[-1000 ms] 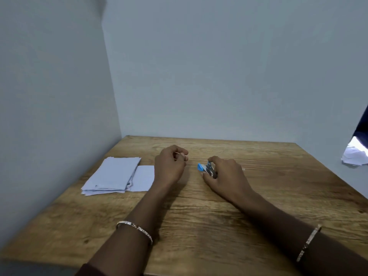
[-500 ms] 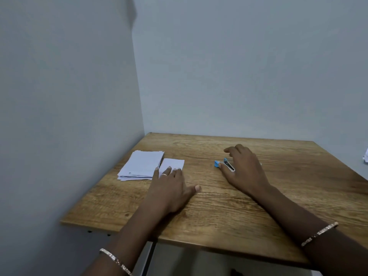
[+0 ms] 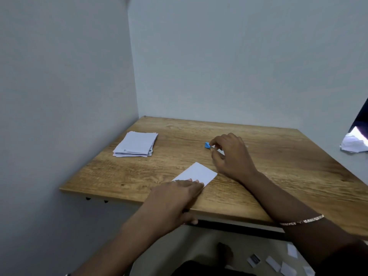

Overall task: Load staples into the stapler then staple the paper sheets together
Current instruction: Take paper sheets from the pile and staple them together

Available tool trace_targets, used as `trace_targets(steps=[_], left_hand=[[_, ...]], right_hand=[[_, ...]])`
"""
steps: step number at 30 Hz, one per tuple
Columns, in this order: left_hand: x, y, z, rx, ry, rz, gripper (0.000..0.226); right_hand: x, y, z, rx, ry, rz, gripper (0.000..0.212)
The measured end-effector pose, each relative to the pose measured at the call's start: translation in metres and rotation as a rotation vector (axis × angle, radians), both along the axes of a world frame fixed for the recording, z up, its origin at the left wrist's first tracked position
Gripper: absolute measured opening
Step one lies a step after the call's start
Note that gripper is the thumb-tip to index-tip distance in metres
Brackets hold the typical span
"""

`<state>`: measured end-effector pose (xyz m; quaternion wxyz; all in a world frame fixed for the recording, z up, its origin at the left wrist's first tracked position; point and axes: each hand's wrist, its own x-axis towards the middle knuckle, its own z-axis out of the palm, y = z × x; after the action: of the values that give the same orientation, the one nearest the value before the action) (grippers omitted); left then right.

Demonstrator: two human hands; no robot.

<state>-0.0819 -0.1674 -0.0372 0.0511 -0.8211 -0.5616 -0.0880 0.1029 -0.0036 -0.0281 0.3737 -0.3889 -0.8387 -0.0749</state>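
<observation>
**Paper under my left hand, stapler in my right**

My left hand (image 3: 175,198) lies flat, fingers stretched out, pressing the near end of a white sheet (image 3: 199,173) on the wooden table (image 3: 278,176). My right hand (image 3: 231,156) curls around the blue stapler (image 3: 207,145), whose tip pokes out past my fingertips. The paper stack (image 3: 136,144) sits apart at the table's far left.

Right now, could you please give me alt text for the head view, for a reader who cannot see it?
At a wooden table in a grey corner, the left hand presses flat on a loose white sheet near the front edge, while the right hand fingers a small blue stapler. A paper stack lies far left.
</observation>
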Motion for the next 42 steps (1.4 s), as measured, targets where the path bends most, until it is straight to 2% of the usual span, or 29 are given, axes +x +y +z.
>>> trace_targets(steps=[3,5,11,14,16,19,21,22,26,28,31,35,39,42], left_hand=[[0.005,-0.012,-0.005,0.177,-0.032,-0.065,0.047],[0.005,-0.019,-0.006,0.192,-0.107,-0.074,0.038],[0.007,-0.006,0.009,0.238,-0.616,-0.026,0.019],[0.007,0.023,0.024,0.304,-0.823,0.070,0.016],[0.010,0.047,0.031,0.312,-0.923,0.151,0.013],[0.012,0.081,0.032,0.230,-1.137,0.265,0.008],[0.014,0.101,0.029,0.133,-1.347,0.312,0.008],[0.014,0.109,0.028,0.087,-1.443,0.332,0.010],[0.016,0.135,0.029,-0.199,-1.712,0.396,0.020],[0.014,0.144,0.031,-0.286,-1.734,0.372,0.015],[0.010,0.158,0.035,-0.281,-1.625,0.310,0.016],[0.005,0.177,0.044,-0.262,-1.508,0.180,0.026],[0.002,0.202,0.050,-0.240,-1.535,0.124,0.022],[0.001,0.217,0.046,-0.262,-1.562,0.152,0.021]], right_hand=[[0.003,-0.001,0.000,-0.004,0.040,0.000,0.012],[0.005,-0.003,-0.001,-0.007,0.057,-0.003,0.009],[0.006,-0.003,0.003,-0.043,0.185,0.046,0.007],[0.009,-0.001,0.005,-0.282,0.371,0.128,0.006],[0.009,0.000,0.008,-0.540,0.521,0.249,0.018],[0.011,0.003,0.011,-0.892,0.734,0.434,0.049],[0.012,0.004,0.012,-1.015,0.755,0.504,0.065],[0.013,0.005,0.012,-1.020,0.748,0.514,0.064],[0.012,0.013,0.012,-0.879,0.841,0.462,0.028],[0.013,0.019,0.015,-0.850,0.940,0.409,0.021],[0.015,0.031,0.024,-0.834,1.029,0.325,0.010],[0.015,0.051,0.031,-0.776,0.973,0.220,0.016],[0.009,0.072,0.036,-0.745,0.898,0.169,0.019],[0.004,0.084,0.033,-0.789,0.947,0.224,0.021]])
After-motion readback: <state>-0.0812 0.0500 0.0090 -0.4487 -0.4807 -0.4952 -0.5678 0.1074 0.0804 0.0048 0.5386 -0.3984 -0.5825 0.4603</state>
